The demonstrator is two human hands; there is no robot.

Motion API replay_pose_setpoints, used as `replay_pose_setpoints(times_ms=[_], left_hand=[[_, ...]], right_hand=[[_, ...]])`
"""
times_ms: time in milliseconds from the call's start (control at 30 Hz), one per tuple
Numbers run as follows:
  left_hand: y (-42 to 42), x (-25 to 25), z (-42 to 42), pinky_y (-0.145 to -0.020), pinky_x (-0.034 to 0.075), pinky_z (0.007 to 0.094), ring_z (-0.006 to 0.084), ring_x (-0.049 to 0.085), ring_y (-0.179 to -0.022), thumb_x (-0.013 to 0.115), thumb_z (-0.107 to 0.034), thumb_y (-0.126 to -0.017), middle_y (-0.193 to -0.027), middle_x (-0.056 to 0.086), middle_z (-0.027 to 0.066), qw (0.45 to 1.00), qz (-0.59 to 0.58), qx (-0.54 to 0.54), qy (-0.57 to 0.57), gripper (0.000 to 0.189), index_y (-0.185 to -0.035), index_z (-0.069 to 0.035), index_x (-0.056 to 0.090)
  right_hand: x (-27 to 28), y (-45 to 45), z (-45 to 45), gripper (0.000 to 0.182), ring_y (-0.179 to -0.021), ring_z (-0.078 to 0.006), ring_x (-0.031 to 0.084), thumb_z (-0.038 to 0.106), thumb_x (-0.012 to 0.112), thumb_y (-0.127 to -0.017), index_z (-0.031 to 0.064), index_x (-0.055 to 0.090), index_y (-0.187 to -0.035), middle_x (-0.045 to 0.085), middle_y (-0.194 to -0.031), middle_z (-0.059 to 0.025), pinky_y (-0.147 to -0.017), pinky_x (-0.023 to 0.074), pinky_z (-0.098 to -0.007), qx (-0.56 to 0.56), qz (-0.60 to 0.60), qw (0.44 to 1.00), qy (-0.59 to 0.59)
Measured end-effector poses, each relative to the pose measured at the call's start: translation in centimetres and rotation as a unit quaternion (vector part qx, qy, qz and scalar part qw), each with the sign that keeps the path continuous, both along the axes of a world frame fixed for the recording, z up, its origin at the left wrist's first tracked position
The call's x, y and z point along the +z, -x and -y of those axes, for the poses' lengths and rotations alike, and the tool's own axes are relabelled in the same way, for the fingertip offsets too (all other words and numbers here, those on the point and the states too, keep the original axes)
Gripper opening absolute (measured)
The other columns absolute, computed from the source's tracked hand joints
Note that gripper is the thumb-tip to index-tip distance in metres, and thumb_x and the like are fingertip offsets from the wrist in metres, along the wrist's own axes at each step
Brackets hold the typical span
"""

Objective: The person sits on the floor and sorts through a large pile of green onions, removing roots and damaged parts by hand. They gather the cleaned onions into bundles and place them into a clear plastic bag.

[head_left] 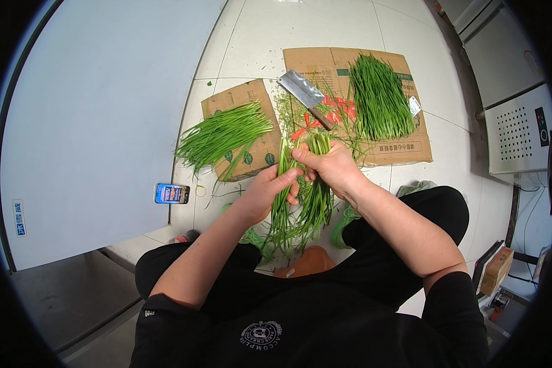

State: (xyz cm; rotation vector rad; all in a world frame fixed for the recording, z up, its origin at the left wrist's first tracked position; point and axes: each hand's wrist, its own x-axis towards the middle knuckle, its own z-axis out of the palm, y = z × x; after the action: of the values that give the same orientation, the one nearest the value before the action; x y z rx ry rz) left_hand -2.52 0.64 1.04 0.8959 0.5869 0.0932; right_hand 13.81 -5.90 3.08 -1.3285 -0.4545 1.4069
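Between my knees, my right hand [331, 163] is closed around a bunch of garlic chives [317, 198], pale stem ends up and green leaves hanging down. My left hand [269, 191] grips a thinner bunch of chives [281, 207] beside it, thumb and fingers near the stems. Beyond my hands a cleaver [302, 88] with a wooden handle lies on a large cardboard sheet [395, 154], among trimmings and red tape [340, 108]. A big pile of chives [382, 101] lies on that sheet's right part. Another pile [230, 131] rests on a smaller cardboard piece [262, 96] at left.
A white appliance panel [96, 115] stands at left, with a lit phone [172, 193] at its edge. A rubber band [200, 191] lies on the tiled floor near the phone. Metal cabinets [510, 133] line the right. An orange-brown object [310, 262] is beneath me.
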Motion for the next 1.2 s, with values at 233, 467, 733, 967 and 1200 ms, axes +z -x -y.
replay_pose_setpoints(times_ms=[233,467,733,967,1200], left_hand=[[0.2,-0.7,-0.3,-0.086,0.049,0.0359,0.0179,0.060,-0.090,0.044,-0.027,-0.099,-0.098,0.060,0.0097,0.993,0.016,0.090,0.074,0.032,-0.117,-0.001,0.049],[0.4,-1.1,-0.4,-0.082,0.048,0.0322,0.0169,0.057,-0.092,0.043,-0.022,-0.099,-0.095,0.059,0.0072,0.993,0.004,0.114,0.020,0.026,-0.112,-0.002,0.053],[0.6,-0.8,-0.7,-0.078,0.046,0.0339,0.0169,0.054,-0.076,0.043,-0.027,-0.100,-0.075,0.051,0.0038,0.994,0.072,0.038,0.074,0.025,-0.098,-0.003,0.052],[0.7,-0.8,-0.3,-0.071,0.045,0.0327,0.0158,0.050,-0.068,0.044,-0.029,-0.099,-0.069,0.049,0.0025,0.991,0.068,-0.039,0.105,0.027,-0.097,-0.003,0.051],[0.7,-0.3,0.0,-0.068,0.043,0.0308,0.0143,0.045,-0.063,0.046,-0.029,-0.098,-0.066,0.045,0.0016,0.990,0.062,-0.066,0.108,0.026,-0.095,-0.003,0.049]], right_hand=[[-0.6,-0.6,-0.4,0.012,-0.050,-0.0088,0.048,0.014,0.063,-0.089,0.0038,0.060,-0.083,0.056,-0.064,-0.0007,-0.048,0.0400,-0.0242,-0.048,0.011,0.999,-0.011],[0.5,-2.0,-1.1,0.017,-0.058,-0.0117,0.053,0.019,0.055,-0.095,0.0037,0.059,-0.088,0.061,-0.072,-0.0041,-0.054,0.0446,-0.0258,-0.067,0.015,0.998,-0.013],[1.7,-2.6,-0.9,0.017,-0.053,-0.0089,0.050,0.019,0.060,-0.091,0.0048,0.057,-0.083,0.053,-0.063,0.0008,-0.050,0.0459,-0.0260,-0.010,0.039,0.999,-0.010],[1.8,-1.5,-0.4,0.018,-0.059,-0.0061,0.053,0.018,0.072,-0.082,0.0021,0.064,-0.085,0.061,-0.070,0.0002,-0.054,0.0456,-0.0237,0.039,0.154,0.987,-0.026],[1.2,-1.0,-0.1,0.014,-0.055,-0.0053,0.050,0.016,0.067,-0.085,0.0018,0.065,-0.087,0.058,-0.066,0.0021,-0.051,0.0426,-0.0223,0.042,0.246,0.967,-0.058]])
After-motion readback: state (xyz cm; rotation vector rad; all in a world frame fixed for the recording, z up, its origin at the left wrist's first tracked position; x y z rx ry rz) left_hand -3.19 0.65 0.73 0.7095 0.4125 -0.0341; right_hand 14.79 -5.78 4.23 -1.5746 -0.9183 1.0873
